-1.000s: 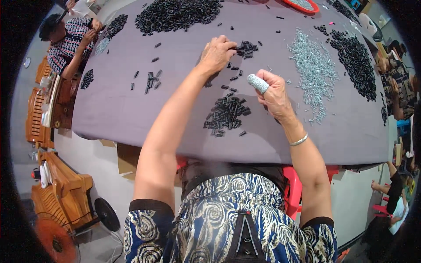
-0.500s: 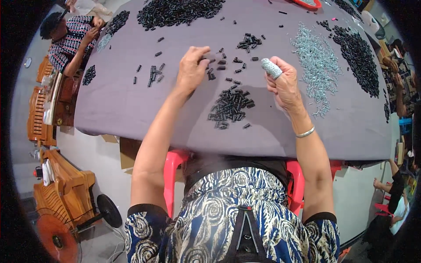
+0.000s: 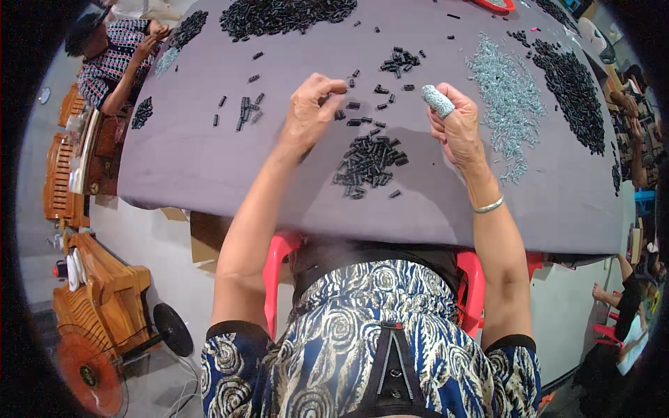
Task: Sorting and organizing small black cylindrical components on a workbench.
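Note:
My left hand [image 3: 310,111] is above the table, left of the middle, its thumb and forefinger drawn together in a pinch. Whatever lies between those fingertips is too small to name. Loose short black tubes [image 3: 353,106] lie just beside the fingertips. My right hand [image 3: 458,129] is raised to the right with its fingers curled in, and any thing inside them is hidden. A grey speckled finger cover [image 3: 437,102] wraps its thumb. Between and nearer than both hands sits a heap of black tubes [image 3: 369,164]. Right of my right hand spreads a pile of small silvery screw-like pieces [image 3: 505,90].
Larger heaps of black pieces lie at the far edge [image 3: 279,15] and the right [image 3: 571,97] of the grey tablecloth [image 3: 188,167]. A red-rimmed tray [image 3: 496,5] stands far right. Another person [image 3: 115,59] works at the far left. A fan [image 3: 90,376] stands lower left.
My left hand's fingers have closed from apart into a pinch, and the hand has shifted slightly right. My right hand stays curled, nearly in place.

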`<state>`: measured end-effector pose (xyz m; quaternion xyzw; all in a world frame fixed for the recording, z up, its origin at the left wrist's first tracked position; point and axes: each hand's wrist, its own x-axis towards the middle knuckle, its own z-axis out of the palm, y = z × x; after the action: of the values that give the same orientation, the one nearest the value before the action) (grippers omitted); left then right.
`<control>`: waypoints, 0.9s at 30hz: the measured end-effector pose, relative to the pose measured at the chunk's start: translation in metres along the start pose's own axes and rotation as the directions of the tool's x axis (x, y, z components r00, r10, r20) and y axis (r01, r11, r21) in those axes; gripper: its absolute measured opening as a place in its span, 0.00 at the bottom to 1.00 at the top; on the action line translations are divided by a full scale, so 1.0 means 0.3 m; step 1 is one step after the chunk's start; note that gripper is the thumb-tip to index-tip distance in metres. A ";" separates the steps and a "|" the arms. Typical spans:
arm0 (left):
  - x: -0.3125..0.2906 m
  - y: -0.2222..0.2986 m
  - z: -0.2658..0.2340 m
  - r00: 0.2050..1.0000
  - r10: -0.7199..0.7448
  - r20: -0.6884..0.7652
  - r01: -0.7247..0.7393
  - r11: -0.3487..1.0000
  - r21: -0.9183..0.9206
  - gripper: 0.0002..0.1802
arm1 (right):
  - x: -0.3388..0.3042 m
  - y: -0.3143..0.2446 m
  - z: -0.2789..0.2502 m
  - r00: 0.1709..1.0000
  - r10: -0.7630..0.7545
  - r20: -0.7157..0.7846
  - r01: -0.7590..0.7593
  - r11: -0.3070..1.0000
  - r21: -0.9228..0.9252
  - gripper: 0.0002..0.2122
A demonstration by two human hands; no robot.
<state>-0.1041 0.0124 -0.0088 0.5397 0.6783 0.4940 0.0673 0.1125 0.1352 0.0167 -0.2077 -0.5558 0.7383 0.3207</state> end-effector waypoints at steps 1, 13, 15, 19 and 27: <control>-0.002 0.002 -0.001 0.993 0.073 0.095 -0.079 0.995 0.061 0.11 | 0.002 0.002 0.000 1.000 -0.003 0.001 0.003 1.000 -0.002 0.08; -0.001 0.037 0.050 0.951 0.206 0.232 -0.303 0.773 0.557 0.06 | 0.016 -0.053 -0.054 0.971 -0.184 -0.155 0.190 0.982 0.024 0.03; -0.005 0.045 0.054 0.943 0.266 0.200 -0.331 0.802 0.498 0.06 | 0.029 -0.071 -0.117 0.958 -0.199 -0.205 0.213 0.976 0.046 0.02; -0.018 0.058 0.024 0.981 0.165 0.099 -0.185 0.953 0.240 0.08 | 0.041 -0.113 -0.194 0.915 -0.314 -0.254 0.320 0.947 -0.018 0.05; -0.116 0.168 -0.003 0.920 -0.329 0.212 0.384 0.864 -0.324 0.09 | 0.059 -0.066 -0.189 0.934 -0.356 0.020 0.230 0.559 -0.796 0.04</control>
<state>-0.0569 -0.0194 0.0139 0.4187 0.6574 0.5467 0.3060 0.1424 0.1900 0.0198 -0.2839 -0.8247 0.3375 0.3540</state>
